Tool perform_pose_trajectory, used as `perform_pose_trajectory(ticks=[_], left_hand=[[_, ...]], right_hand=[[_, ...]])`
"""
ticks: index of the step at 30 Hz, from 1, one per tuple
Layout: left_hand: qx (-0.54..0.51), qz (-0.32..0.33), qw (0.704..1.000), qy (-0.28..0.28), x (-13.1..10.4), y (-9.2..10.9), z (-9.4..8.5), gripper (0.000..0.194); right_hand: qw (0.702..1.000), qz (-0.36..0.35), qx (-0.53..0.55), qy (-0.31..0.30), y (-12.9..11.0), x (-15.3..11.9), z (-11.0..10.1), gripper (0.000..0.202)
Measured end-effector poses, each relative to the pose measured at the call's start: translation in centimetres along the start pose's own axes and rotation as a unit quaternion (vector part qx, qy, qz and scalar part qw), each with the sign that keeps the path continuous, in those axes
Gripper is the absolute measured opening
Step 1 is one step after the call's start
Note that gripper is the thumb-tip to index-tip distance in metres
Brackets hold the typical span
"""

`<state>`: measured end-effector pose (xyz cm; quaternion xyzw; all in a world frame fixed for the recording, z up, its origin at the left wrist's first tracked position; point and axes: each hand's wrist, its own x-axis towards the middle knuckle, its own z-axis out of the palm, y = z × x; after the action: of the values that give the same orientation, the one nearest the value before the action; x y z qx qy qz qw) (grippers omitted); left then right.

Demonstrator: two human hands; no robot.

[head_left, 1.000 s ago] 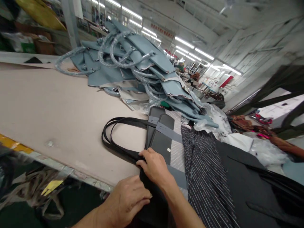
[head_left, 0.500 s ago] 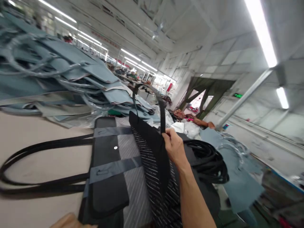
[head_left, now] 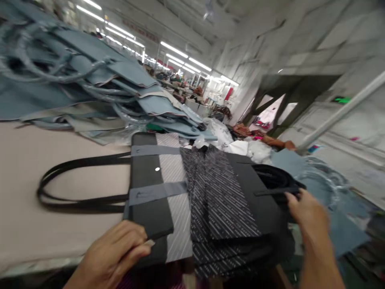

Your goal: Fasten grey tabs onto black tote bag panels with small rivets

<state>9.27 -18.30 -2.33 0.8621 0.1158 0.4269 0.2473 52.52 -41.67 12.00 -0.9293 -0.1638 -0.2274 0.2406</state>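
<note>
A black bag piece (head_left: pixel 147 218) with two grey-blue tabs and a grey striped lining lies near the table's front edge. Its long black handles (head_left: pixel 84 161) stretch out to the left. My left hand (head_left: pixel 116 251) is closed at its lower left corner, a small pale bit showing at the thumb tip; what it grips is unclear. To the right, black panels with a white-striped printed lining (head_left: pixel 230 196) lie spread flat. My right hand (head_left: pixel 309 212), slightly blurred, pinches a black strap handle (head_left: pixel 278 191) at the right end of these panels.
A tall heap of blue bag pieces with wrapped handles (head_left: pixel 120 72) fills the back left. Clear plastic wrap (head_left: pixel 218 130) and brown pieces (head_left: pixel 270 140) lie behind. More blue pieces (head_left: pixel 349 233) sit at the right, below a slanting pole (head_left: pixel 339 112).
My right hand has swung the raised black panel and its handle over to the right and down flat. My left hand has come further into view. The camera view has shifted.
</note>
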Motion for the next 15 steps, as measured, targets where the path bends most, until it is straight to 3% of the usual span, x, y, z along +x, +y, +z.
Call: perform_pose_trajectory(ticks=[2, 4, 6, 8, 9, 11, 15], left_hand=[[0.007, 0.003, 1.000, -0.020, 0.6, 0.4, -0.5, 0.038], [0.029, 0.005, 0.999, -0.036, 0.9, 0.5, -0.6, 0.040], [0.051, 0.007, 0.998, -0.044, 0.8, 0.3, -0.6, 0.040], [0.065, 0.010, 0.997, -0.047, 0.6, 0.3, -0.6, 0.040], [0.069, 0.012, 0.996, -0.048, 0.4, 0.2, -0.7, 0.039], [0.071, 0.014, 0.996, -0.047, 0.1, 0.1, -0.9, 0.038], [0.046, -0.021, 0.998, -0.049, -1.0, -0.7, -1.2, 0.030]], right_hand=[[0.999, -0.052, -0.003, 0.004, -1.9, -3.1, 0.1, 0.041], [0.979, -0.153, 0.117, -0.070, -5.5, -7.7, 0.6, 0.036], [0.899, -0.325, 0.224, -0.191, -9.9, -13.2, 1.3, 0.018], [0.799, -0.449, 0.302, -0.262, -14.0, -18.4, 2.3, 0.016], [0.766, -0.482, 0.323, -0.278, -15.7, -20.5, 2.8, 0.019], [0.726, -0.523, 0.340, -0.291, -18.1, -23.3, 3.9, 0.021], [0.699, -0.565, 0.333, -0.285, -19.9, -24.9, 5.3, 0.017]])
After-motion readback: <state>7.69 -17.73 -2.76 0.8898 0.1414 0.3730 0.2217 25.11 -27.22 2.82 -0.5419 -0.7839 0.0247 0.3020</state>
